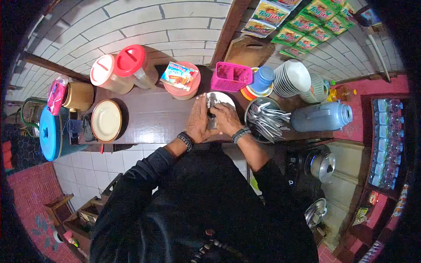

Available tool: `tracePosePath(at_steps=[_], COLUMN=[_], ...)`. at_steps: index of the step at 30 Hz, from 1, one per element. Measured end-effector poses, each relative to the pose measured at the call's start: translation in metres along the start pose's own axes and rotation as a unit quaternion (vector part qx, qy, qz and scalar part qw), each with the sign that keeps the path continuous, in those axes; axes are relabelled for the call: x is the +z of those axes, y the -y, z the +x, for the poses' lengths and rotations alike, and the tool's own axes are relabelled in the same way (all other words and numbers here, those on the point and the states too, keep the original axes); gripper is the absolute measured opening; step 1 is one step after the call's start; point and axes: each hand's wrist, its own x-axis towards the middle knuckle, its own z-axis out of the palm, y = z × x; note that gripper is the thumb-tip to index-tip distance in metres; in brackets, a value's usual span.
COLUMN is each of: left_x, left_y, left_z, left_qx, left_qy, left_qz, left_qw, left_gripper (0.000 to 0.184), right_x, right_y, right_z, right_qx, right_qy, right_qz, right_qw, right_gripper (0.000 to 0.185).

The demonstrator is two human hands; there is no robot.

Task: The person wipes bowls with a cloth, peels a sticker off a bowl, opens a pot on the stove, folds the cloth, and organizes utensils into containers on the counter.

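Glossy brown tabletop [149, 116] runs along a pale brick-patterned wall [131, 26], and on it, about midway along, sits a white dish [224, 97], partly covered by two bare hands. The left hand [201, 120] lies half open at its left side, fingers nearly straight and close together; the right hand [226, 119] is half open too, its fingers bent over the dish. Something small and dark shows between them, too hidden to name, and whether either hand grips it I cannot tell. Just right of the right hand stands a metal bowl [250, 128] full of cutlery [267, 122]. Behind are a pink basket [231, 76] and a pink-lidded tub [182, 92] with a packet [179, 75] on its lid. Farther right come a blue container [264, 78], stacked white bowls [291, 78] and a blue-gray jug [320, 117]; well to the left lies a brown-rimmed cream plate [106, 120].
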Motion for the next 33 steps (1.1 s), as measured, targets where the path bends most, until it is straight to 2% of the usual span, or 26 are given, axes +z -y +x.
tracePosePath(at_steps=[2, 5, 6, 8, 10, 11, 12, 13, 14, 16, 17, 20, 21, 22, 25, 27, 29, 30, 32, 33], left_x=[-0.001, -0.006, -0.008, -0.009, -0.011, -0.011, -0.01, -0.004, 0.005, 0.025, 0.033, 0.049, 0.048, 0.047, 0.033, 0.022, 0.016, 0.012, -0.003, -0.011], left_y=[-0.001, -0.001, -0.002, -0.008, -0.018, -0.025, -0.03, -0.033, -0.033, -0.029, -0.026, -0.01, -0.01, -0.008, -0.011, -0.016, -0.021, -0.023, -0.029, -0.032], left_z=[-0.002, 0.004, 0.005, 0.005, 0.005, 0.004, 0.004, 0.004, 0.005, 0.004, 0.001, -0.003, -0.005, -0.007, -0.006, 0.0, 0.005, 0.008, 0.015, 0.019], left_qx=[-0.024, -0.032, -0.042, -0.055, -0.067, -0.017, 0.034, 0.072, 0.073, 0.142, 0.164, 0.169, 0.185, 0.187, 0.218, 0.223, 0.221, 0.218, 0.201, 0.184], left_qy=[0.007, 0.038, 0.062, 0.077, 0.092, 0.117, 0.141, 0.166, 0.166, 0.18, 0.144, 0.16, 0.108, 0.11, 0.129, 0.141, 0.126, 0.112, 0.107, 0.103], left_qz=[-0.035, -0.033, -0.024, 0.014, 0.053, 0.077, 0.101, 0.111, 0.112, 0.113, 0.112, 0.147, 0.133, 0.133, 0.164, 0.129, 0.107, 0.084, 0.065, 0.046], left_qw=[0.999, 0.998, 0.997, 0.995, 0.992, 0.99, 0.984, 0.977, 0.977, 0.967, 0.969, 0.961, 0.968, 0.967, 0.953, 0.956, 0.961, 0.966, 0.971, 0.977], left_gripper=[0.152, 0.15, 0.149, 0.145, 0.14, 0.137, 0.133, 0.121, 0.121, 0.103, 0.085, 0.078, 0.076, 0.076, 0.08, 0.085, 0.087, 0.089, 0.086, 0.084], right_x=[-0.012, -0.05, -0.068, -0.097, -0.108, -0.113, -0.121, -0.123, -0.125, -0.129, -0.131, -0.124, -0.122, -0.121, -0.115, -0.109, -0.105, -0.105, -0.104, -0.102], right_y=[-0.004, 0.0, 0.003, 0.004, -0.02, -0.023, -0.023, -0.026, -0.029, -0.025, -0.024, -0.029, -0.029, -0.028, -0.034, -0.037, -0.037, -0.036, -0.034, -0.033], right_z=[-0.007, -0.011, -0.012, -0.016, -0.03, -0.033, -0.04, -0.046, -0.052, -0.058, -0.062, -0.073, -0.077, -0.08, -0.088, -0.091, -0.092, -0.092, -0.092, -0.092], right_qx=[-0.032, 0.004, 0.003, 0.161, 0.149, 0.151, 0.179, 0.181, 0.182, 0.206, 0.228, 0.25, 0.252, 0.25, 0.254, 0.258, 0.249, 0.248, 0.241, 0.24], right_qy=[0.035, 0.055, 0.053, 0.012, -0.118, -0.182, -0.203, -0.226, -0.25, -0.255, -0.257, -0.246, -0.249, -0.259, -0.275, -0.281, -0.282, -0.283, -0.282, -0.283], right_qz=[0.027, -0.149, -0.15, -0.087, 0.046, 0.065, 0.082, 0.102, 0.122, 0.153, 0.182, 0.262, 0.263, 0.281, 0.334, 0.367, 0.493, 0.494, 0.57, 0.571], right_qw=[0.999, 0.987, 0.987, 0.983, 0.981, 0.969, 0.959, 0.952, 0.943, 0.933, 0.921, 0.899, 0.898, 0.889, 0.865, 0.848, 0.784, 0.784, 0.733, 0.733], right_gripper=[0.032, 0.03, 0.03, 0.032, 0.036, 0.039, 0.038, 0.039, 0.04, 0.041, 0.042, 0.043, 0.043, 0.042, 0.041, 0.04, 0.035, 0.035, 0.028, 0.028])
